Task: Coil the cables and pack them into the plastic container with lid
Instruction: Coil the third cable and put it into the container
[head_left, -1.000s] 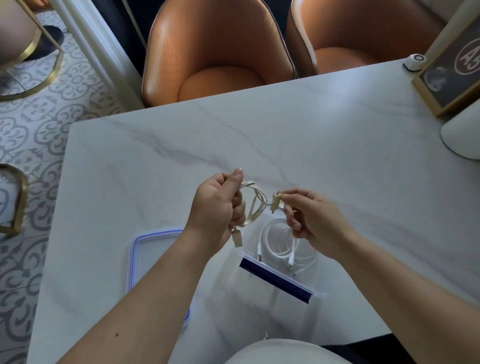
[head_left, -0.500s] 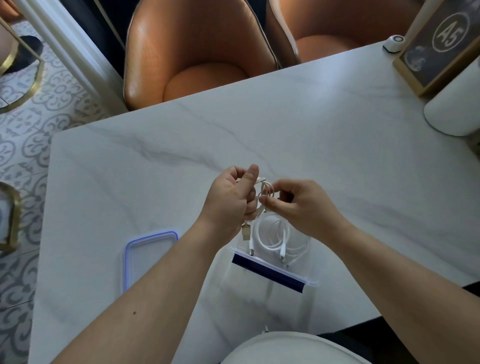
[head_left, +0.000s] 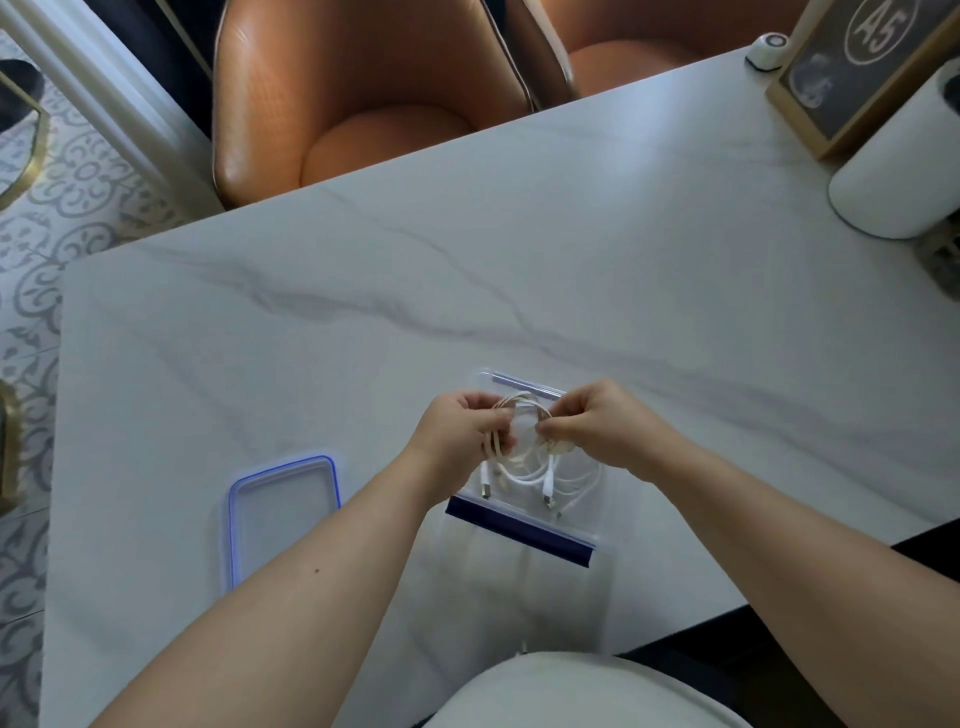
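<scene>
- The beige cable (head_left: 521, 410) is looped into a small coil between my two hands; to me the winding looks nearly done, though I can't tell whether its end is tucked in.
- My left hand (head_left: 457, 428) is pinched closed on the left side of that coil, and a short tail with a plug hangs down below my fingers.
- My right hand (head_left: 597, 423) grips the right side of the same coil, thumb and fingertips pressed together on the strands. The hands sit close, joined only by the cable.
- Directly under my hands is the clear plastic container (head_left: 519, 525), open, with its blue-edged near rim toward me.
- A white cable (head_left: 540, 475) already lies coiled inside it, just below my hands, so I judge one cable is packed.
- The lid (head_left: 283, 512) lies flat on the table (head_left: 363, 322) to the left of my left forearm, apart from the container, not yet fitted.
- Left to do, as I see it: lower this coil in beside the white one, then bring the lid across and close it.
- I see no other loose cables near my hands.
</scene>
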